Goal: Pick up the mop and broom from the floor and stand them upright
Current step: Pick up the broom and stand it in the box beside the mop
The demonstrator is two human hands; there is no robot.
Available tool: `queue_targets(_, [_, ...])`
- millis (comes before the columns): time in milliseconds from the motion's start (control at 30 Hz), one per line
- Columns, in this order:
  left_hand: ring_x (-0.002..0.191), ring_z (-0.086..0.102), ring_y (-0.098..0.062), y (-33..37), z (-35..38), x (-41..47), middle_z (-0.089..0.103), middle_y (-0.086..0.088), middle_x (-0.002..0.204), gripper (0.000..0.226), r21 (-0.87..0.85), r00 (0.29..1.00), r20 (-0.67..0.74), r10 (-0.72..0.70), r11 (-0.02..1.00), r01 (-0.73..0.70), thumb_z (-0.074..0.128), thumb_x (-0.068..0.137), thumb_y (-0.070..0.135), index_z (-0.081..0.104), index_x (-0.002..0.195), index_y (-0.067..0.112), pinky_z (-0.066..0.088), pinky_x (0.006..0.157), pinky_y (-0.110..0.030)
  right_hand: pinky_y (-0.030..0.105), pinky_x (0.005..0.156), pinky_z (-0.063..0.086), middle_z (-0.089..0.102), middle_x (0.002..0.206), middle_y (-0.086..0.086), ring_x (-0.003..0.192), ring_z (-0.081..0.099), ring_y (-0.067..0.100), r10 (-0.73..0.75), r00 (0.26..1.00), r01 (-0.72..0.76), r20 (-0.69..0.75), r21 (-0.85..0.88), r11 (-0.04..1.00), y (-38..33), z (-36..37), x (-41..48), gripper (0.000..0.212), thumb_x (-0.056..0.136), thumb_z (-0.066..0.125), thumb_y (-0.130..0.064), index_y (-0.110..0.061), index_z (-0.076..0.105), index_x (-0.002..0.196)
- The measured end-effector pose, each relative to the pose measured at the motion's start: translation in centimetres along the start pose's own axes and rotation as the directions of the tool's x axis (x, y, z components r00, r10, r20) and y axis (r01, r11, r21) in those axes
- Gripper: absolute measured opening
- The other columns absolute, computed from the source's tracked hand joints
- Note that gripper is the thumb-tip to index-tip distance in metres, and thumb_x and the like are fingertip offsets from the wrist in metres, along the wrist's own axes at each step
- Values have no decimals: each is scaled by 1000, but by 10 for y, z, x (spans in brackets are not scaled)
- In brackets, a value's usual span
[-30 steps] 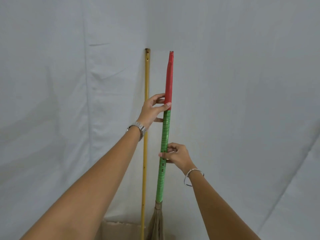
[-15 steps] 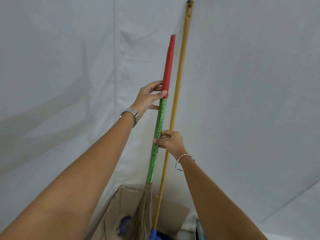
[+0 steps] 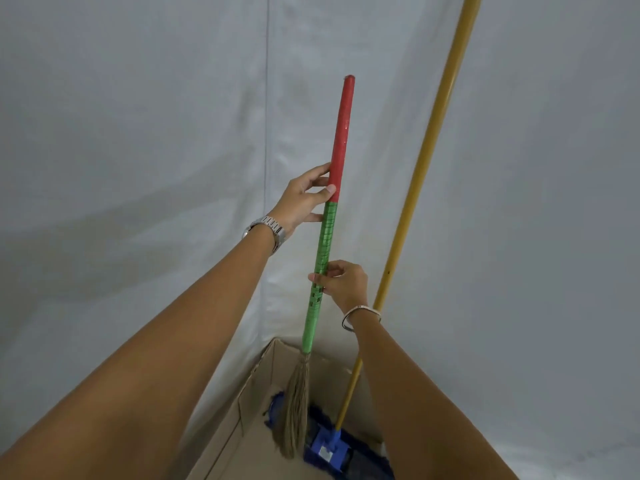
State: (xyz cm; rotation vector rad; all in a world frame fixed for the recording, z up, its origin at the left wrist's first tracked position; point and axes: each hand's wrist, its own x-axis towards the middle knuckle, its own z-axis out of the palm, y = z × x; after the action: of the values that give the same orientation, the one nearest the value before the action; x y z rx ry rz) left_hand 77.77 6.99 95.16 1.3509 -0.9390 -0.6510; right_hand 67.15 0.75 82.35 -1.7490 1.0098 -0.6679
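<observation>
The broom [image 3: 325,237] has a red-and-green handle and a straw brush; it stands nearly upright with the brush hanging inside a cardboard box [image 3: 249,403]. My left hand [image 3: 304,199] grips the handle where red meets green. Lower down, my right hand [image 3: 343,282] pinches the green part. The mop [image 3: 415,174], with a yellow pole and blue head [image 3: 329,445], leans against the white sheet to the right of the broom, its head resting in the box. Neither hand touches the mop.
White cloth sheets [image 3: 138,133] cover the walls and meet in a corner behind the box. The box is open at the top and sits at the foot of the corner.
The view has tilted down and shifted left, so the box and blue mop head now show. The broom sits further left of the mop pole. Both hands keep their grip.
</observation>
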Motion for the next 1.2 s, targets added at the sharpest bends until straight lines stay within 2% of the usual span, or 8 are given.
queue_targets(233, [112, 56, -21, -71, -5, 18, 53, -9, 126, 46, 17, 993, 76, -87, 996, 86, 47, 95, 2, 41, 138, 18, 54, 73, -31, 36, 69, 59, 65, 69, 5, 70, 68, 26, 82, 997, -83, -6, -46, 995, 52, 43, 21, 33, 61, 87, -22, -2, 70, 81])
queue_targets(367, [113, 54, -22, -109, -8, 31, 54, -9, 124, 45, 32, 989, 70, -132, 991, 130, 44, 95, -1, 42, 136, 16, 51, 84, -41, 14, 51, 44, 64, 67, -1, 60, 60, 14, 101, 995, -101, -3, -126, 987, 80, 65, 38, 27, 65, 84, -26, -8, 70, 81])
queue_targets(467, [114, 55, -23, -137, -16, 40, 55, -11, 128, 44, 25, 988, 37, -150, 988, 149, 45, 95, 0, 43, 135, 18, 50, 85, -42, 12, 48, 41, 63, 64, -2, 55, 57, 10, 89, 996, -86, 6, -186, 979, 96, 80, 51, 23, 68, 82, -24, -9, 72, 81])
queue_targets(667, [102, 60, -21, -186, -40, 58, 57, -4, 114, 44, 39, 982, -114, -150, 987, 155, 54, 91, 2, 46, 131, 17, 55, 80, -45, 33, 71, 54, 74, 88, 6, 83, 68, 27, 109, 992, -77, 64, -382, 921, 123, 108, 76, 23, 76, 72, -28, -15, 71, 94])
queue_targets(800, [80, 65, -15, -211, -35, 70, 58, 3, 95, 45, 74, 966, -228, -124, 987, 144, 64, 82, -4, 51, 123, 8, 58, 56, -26, 41, 82, 55, 73, 99, 17, 93, 66, 33, 161, 987, -143, 27, -335, 931, 141, 122, 92, 20, 86, 60, -11, -3, 69, 103])
queue_targets(900, [75, 65, -18, -227, -26, 78, 57, 2, 91, 41, 96, 941, -307, -140, 979, 178, 67, 78, -7, 54, 115, 7, 58, 57, -27, 38, 90, 50, 67, 114, 17, 105, 61, 33, 239, 969, -215, 65, -257, 942, 151, 124, 102, 30, 90, 56, -13, -3, 60, 119])
queue_targets(1100, [85, 65, -22, -242, -15, 88, 68, -4, 94, 38, 505, 920, -388, 55, 848, 162, 77, 72, 9, 59, 106, 8, 55, 79, -34, 34, 97, 44, 50, 139, 12, 119, 52, 31, 299, 930, -263, 215, -181, 948, 164, 127, 105, 62, 94, 49, -12, -18, 21, 148])
queue_targets(1200, [85, 66, -29, -242, -15, 91, 70, -11, 95, 39, 643, 925, -362, 114, 749, 160, 77, 74, 15, 56, 106, 6, 55, 76, -42, 35, 102, 42, 47, 142, 10, 122, 51, 31, 283, 927, -248, 245, -162, 955, 168, 127, 105, 66, 94, 48, -9, -24, 16, 149])
